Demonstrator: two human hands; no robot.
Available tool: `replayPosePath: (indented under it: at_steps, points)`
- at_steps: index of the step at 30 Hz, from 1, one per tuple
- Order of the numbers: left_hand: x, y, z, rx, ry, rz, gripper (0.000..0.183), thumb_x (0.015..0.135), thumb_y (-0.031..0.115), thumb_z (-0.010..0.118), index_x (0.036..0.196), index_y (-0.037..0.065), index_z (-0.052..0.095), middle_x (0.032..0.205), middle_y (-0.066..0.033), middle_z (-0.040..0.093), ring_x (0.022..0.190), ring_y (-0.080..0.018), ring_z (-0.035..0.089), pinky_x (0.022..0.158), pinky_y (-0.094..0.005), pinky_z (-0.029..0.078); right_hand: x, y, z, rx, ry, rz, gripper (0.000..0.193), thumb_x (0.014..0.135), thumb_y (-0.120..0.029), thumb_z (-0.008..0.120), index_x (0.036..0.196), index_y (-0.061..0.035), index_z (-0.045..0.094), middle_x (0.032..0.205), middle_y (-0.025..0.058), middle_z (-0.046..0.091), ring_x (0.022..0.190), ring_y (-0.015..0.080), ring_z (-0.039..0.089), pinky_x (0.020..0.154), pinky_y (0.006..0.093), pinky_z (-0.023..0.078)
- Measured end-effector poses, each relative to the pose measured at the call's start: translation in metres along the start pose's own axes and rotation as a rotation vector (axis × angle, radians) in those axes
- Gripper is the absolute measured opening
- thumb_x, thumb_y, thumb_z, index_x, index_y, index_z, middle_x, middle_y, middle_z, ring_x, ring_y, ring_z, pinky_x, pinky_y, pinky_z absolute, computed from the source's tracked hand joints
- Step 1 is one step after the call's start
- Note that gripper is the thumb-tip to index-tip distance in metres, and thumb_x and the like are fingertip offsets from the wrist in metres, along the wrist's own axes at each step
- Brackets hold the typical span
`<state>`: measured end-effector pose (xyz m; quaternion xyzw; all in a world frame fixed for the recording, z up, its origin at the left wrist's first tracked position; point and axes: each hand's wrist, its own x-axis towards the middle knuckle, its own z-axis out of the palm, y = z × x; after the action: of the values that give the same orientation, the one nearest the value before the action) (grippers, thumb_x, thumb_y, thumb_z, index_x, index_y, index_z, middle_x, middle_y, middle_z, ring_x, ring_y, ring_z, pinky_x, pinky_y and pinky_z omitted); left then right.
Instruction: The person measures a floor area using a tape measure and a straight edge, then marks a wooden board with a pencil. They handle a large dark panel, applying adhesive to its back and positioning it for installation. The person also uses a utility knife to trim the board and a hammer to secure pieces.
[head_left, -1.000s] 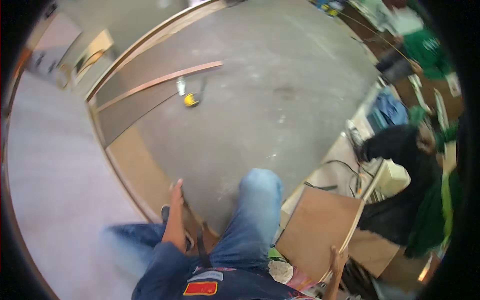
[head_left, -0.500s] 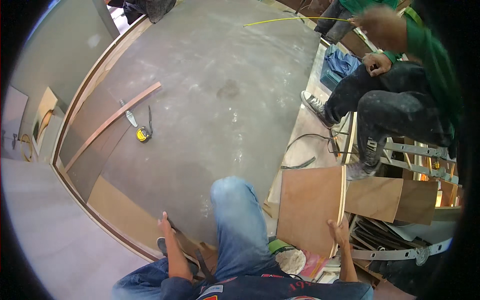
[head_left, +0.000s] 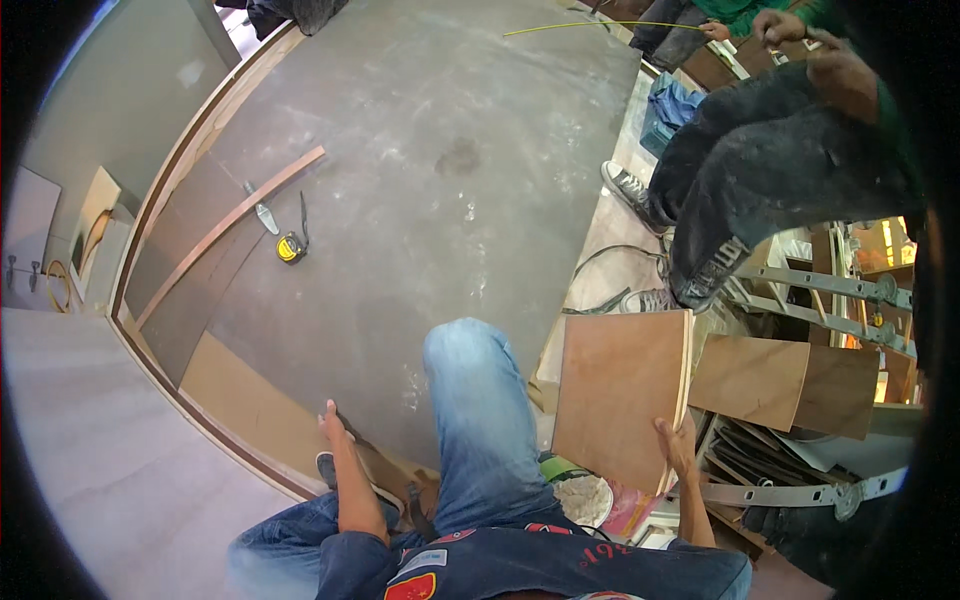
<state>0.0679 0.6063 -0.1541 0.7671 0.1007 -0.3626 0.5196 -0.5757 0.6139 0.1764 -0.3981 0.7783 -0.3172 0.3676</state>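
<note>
A large grey sheet (head_left: 380,200) lies in front of me, its near edge lifted a little off the tan board (head_left: 240,400). My left hand (head_left: 335,425) is closed on that near edge; some of its fingers are hidden. Upright at my right stands a brown plywood panel (head_left: 615,390) with a pale edge. My right hand (head_left: 677,447) grips this panel by its right edge, low down. On the sheet's left part lie a curved wooden strip (head_left: 235,230), a putty knife (head_left: 266,218) partly under the strip, and a yellow-and-black tape measure (head_left: 290,248).
A co-worker's dark trousers (head_left: 790,150) and sneaker (head_left: 628,187) are at the right. Another person's hand (head_left: 714,31) holds a yellow tape blade (head_left: 600,25) over the far edge. A ladder (head_left: 820,285), black cable (head_left: 615,252) and white bucket (head_left: 583,500) are also at the right.
The co-worker at the right has drawn the raised arm back, and one sneaker has moved left behind the plywood panel. My hands keep their holds.
</note>
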Motion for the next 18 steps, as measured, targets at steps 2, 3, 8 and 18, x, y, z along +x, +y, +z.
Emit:
replayPosePath:
  at_steps: [2, 3, 8, 18]
  points:
    - [-0.003, 0.005, -0.002, -0.030, -0.010, -0.009, 0.082, 0.084, 0.024, 0.070, 0.143, -0.009, 0.024, 0.139, -0.0240, 0.042, 0.119, -0.0330, 0.050, 0.099, -0.0423, 0.042, 0.004, -0.007, 0.004, -0.099, 0.013, -0.014, 0.038, 0.082, -0.018, 0.065, 0.110, 0.0050, 0.054, 0.092, 0.0075, 0.061, 0.076, 0.0131, 0.055, 0.065, 0.0289, 0.047]
    - [-0.005, 0.006, 0.001, -0.040, -0.012, -0.025, 0.082, 0.084, 0.024, 0.070, 0.142, -0.008, 0.024, 0.137, -0.0235, 0.043, 0.117, -0.0327, 0.051, 0.098, -0.0421, 0.044, 0.007, -0.014, 0.006, -0.166, 0.033, -0.040, 0.038, 0.082, -0.018, 0.065, 0.110, 0.0052, 0.054, 0.092, 0.0078, 0.061, 0.076, 0.0131, 0.056, 0.065, 0.0290, 0.047]
    - [-0.029, 0.027, 0.010, 0.017, 0.063, 0.000, 0.079, 0.081, 0.021, 0.072, 0.139, -0.012, 0.029, 0.136, -0.0255, 0.045, 0.118, -0.0326, 0.051, 0.097, -0.0406, 0.043, -0.009, -0.031, 0.013, 0.004, -0.032, 0.054, 0.040, 0.082, -0.014, 0.063, 0.116, 0.0034, 0.051, 0.096, 0.0081, 0.060, 0.081, 0.0147, 0.056, 0.070, 0.0293, 0.047]
    - [0.033, -0.021, -0.028, 0.145, 0.057, -0.002, 0.080, 0.075, 0.035, 0.077, 0.127, -0.015, 0.043, 0.122, -0.0258, 0.055, 0.110, -0.0284, 0.056, 0.092, -0.0367, 0.045, -0.002, -0.024, 0.019, 0.247, -0.158, -0.093, 0.055, 0.086, -0.015, 0.066, 0.131, 0.0041, 0.040, 0.112, 0.0087, 0.055, 0.094, 0.0171, 0.053, 0.083, 0.0291, 0.045]
